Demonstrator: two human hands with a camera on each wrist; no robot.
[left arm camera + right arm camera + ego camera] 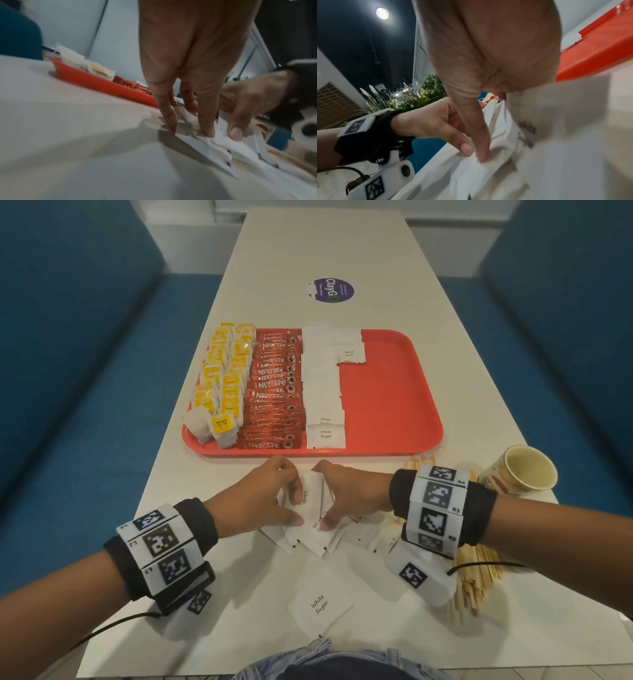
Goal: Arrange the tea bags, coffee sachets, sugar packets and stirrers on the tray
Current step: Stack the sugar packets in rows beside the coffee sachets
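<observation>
Both hands meet over a loose pile of sugar packets (313, 520) on the table (342, 251), just in front of the tray (387, 392). The left hand (265, 496) and right hand (352, 494) each pinch packets from the pile between thumb and fingers, thumbs (293, 520) nearly touching. One packet (320, 604) lies alone nearer the body. On the tray, tea bags (221, 378) fill the left side, coffee sachets (274, 392) sit beside them, then sugar rows (323, 385). Stirrers (474, 580) lie on the table under the right wrist, near a cup (520, 470).
</observation>
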